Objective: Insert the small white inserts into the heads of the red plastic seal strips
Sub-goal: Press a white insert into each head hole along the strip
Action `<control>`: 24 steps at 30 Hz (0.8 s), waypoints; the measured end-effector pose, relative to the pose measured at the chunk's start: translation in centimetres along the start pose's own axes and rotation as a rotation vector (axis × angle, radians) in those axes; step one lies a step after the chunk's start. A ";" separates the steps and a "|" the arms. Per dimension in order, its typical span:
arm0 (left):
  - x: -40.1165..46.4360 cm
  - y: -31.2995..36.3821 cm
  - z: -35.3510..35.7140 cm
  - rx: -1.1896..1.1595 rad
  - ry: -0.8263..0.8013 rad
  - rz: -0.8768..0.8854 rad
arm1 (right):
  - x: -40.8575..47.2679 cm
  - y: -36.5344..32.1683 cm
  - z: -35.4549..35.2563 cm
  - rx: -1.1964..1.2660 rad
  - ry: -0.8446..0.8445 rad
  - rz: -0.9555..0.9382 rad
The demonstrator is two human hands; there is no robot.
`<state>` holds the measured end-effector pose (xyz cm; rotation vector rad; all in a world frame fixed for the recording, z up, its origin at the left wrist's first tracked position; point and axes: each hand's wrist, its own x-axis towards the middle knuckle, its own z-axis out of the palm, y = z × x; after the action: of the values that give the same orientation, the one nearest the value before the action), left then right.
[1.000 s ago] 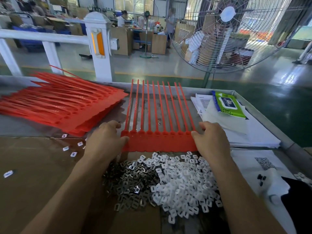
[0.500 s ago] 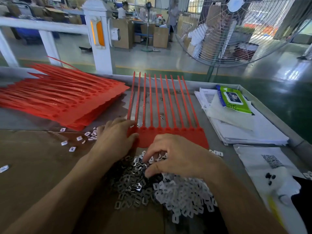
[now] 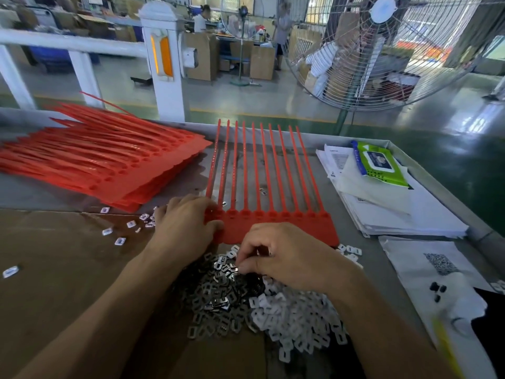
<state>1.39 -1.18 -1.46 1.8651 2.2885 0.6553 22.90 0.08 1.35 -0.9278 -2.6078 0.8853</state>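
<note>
Left hand (image 3: 188, 228) presses flat red plastic seal-strip comb (image 3: 273, 222), heads just beyond right hand (image 3: 284, 258); tails run away. Right fingers curled, picking in small white rectangular inserts (image 3: 295, 315); hold unclear.

Our left hand (image 3: 188, 228) covers the left end of the red seal strip sheet (image 3: 276, 228). Beside that sheet, our right hand's (image 3: 289, 261) curled fingertips hide whatever they pinch. The red stack (image 3: 103, 162) runs off frame, left of the sheet.
</note>
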 end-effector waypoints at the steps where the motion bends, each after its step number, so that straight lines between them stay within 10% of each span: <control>1: -0.1 0.0 0.0 -0.002 0.004 -0.003 | 0.0 0.1 0.1 0.031 0.028 0.010; 24: -1.8 2.6 -1.1 -0.683 0.024 0.254 | 2.1 1.7 0.8 0.668 0.486 0.325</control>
<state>3.81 -2.79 0.28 1.7854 1.5386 1.2932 21.80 2.08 -0.23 -1.1792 -1.6151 1.2954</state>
